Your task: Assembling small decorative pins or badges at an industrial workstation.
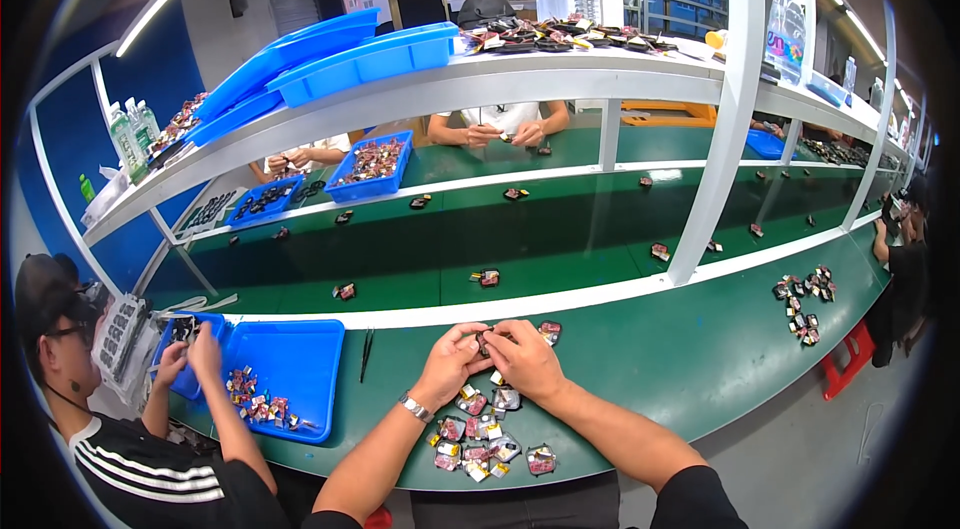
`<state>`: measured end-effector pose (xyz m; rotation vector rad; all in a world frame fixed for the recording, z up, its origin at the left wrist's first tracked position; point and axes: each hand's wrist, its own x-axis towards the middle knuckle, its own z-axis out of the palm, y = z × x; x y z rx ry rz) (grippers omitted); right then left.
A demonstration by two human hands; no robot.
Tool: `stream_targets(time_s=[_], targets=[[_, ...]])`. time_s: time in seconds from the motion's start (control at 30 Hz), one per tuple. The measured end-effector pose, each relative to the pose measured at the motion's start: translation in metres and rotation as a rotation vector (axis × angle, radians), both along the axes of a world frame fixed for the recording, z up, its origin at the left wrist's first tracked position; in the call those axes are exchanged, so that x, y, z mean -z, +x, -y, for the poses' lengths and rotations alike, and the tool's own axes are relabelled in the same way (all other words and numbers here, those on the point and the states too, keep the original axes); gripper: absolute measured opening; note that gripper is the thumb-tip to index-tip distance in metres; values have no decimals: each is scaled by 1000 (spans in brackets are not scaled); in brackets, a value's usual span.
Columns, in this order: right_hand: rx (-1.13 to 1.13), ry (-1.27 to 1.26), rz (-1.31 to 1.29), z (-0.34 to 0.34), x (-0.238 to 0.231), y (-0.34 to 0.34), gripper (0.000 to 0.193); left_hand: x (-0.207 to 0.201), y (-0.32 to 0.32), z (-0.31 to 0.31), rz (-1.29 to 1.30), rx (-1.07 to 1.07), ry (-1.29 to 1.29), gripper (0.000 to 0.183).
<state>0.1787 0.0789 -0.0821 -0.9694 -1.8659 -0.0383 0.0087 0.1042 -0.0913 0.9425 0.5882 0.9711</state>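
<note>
Both of my hands meet over the green worktop, just above a pile of small electronic assemblies (478, 429) with dark red boards, silver and yellow parts. My left hand (450, 367), with a watch at its wrist, pinches a small dark electronic assembly (484, 341) between thumb and fingers. From the other side my right hand (527, 359) presses its fingertips against the same piece. Most of that piece is hidden by the fingers. Just past my right hand lies another assembly (549, 331). Black tweezers (367, 355) rest on the worktop left of my hands.
A blue tray (327, 359) with loose assemblies stands at left, beside a co-worker (130, 429) handling parts. Beyond a white rail, a green conveyor belt (410, 279) carries scattered assemblies. A white post (715, 129) rises at right; a loaded shelf (500, 84) spans overhead.
</note>
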Motion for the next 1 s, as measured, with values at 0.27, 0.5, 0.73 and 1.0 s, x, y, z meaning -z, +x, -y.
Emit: stream_targets(time_s=[0.27,0.5,0.73,1.0], targets=[[-4,-16,9,-1,-3,-2,22,3,4,1,-93,-82,56,25],[-77,-377,-381,-6,3,0,22,1,12,4,-155,-148,124,22],[-85,-425,-413,-3,2,-4,20,10,13,3,-257,-197,237,20],[-70,-426,-437,-2,-1,-2,17,9,15,4,-242,-177,267,23]])
